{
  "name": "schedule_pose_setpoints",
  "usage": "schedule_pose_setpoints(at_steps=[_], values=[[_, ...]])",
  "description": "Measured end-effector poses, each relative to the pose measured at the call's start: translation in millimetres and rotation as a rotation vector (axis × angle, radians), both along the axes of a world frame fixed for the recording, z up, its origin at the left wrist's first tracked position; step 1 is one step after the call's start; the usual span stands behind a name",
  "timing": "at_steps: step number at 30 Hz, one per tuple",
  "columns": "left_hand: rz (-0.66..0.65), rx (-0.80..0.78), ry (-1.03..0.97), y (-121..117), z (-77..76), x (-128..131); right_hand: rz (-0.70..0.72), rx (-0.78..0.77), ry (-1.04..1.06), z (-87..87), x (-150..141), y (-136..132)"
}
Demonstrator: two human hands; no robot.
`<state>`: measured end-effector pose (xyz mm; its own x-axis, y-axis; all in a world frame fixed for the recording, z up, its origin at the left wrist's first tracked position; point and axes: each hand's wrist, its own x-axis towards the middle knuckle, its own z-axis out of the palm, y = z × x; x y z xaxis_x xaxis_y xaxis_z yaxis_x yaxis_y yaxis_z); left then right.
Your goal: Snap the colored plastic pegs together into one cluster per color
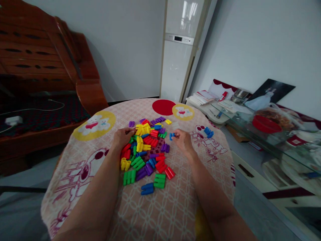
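Note:
A blue plastic building block (pixel 171 136) is pinched between the fingertips of my right hand (pixel 182 140), just right of the pile. My left hand (pixel 122 138) rests at the pile's left edge with its fingers curled together; anything in them is hidden. Between the hands spreads a heap of tube-shaped blocks in yellow (pixel 142 129), red (pixel 151 141), green (pixel 137 163), purple (pixel 141 173) and blue. Several lie nearer to me, among them a blue block (pixel 147 189) and a green block (pixel 159 180). Farther right, apart from the heap, sits a group of blue blocks (pixel 208 132).
A patterned cloth (pixel 175 207) covers the round table. To the right stands a glass-topped cabinet (pixel 250 134) with a red bowl (pixel 267 124), papers and bags. A wooden bench (pixel 37 67) is at the left, and a tall white air conditioner (pixel 177 67) stands behind.

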<state>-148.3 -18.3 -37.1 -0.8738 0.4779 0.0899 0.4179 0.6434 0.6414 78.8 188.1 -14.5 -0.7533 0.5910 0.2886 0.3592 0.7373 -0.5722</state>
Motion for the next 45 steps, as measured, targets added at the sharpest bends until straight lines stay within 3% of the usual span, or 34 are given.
schedule_pose_setpoints(at_steps=[7, 12, 24, 28, 32, 39, 45], values=[[-0.01, -0.035, 0.03, 0, 0.6, -2, -0.496, 0.162, -0.001, 6.3, 49, 82], [-0.006, -0.025, 0.038, 0, -3.4, -3, -0.729, 0.213, -0.098, 4.0, 67, 110], [-0.018, -0.008, 0.03, -1, -5.4, -4, -0.811, 0.228, -0.217, -7.9, 59, 115], [-0.03, 0.041, 0.005, -2, -5.3, -4, -0.805, 0.266, -0.142, -6.6, 58, 109], [-0.015, 0.102, -0.038, 0, -3.4, 0, -0.633, 0.311, -0.037, -2.7, 40, 80], [-0.129, 0.027, -0.045, -15, 6.9, -6, 0.037, 0.278, 0.027, -12.8, -9, 3], [-0.346, 0.089, -0.268, -37, 18.3, -11, 0.532, 0.252, 0.131, -15.6, -21, -49]])
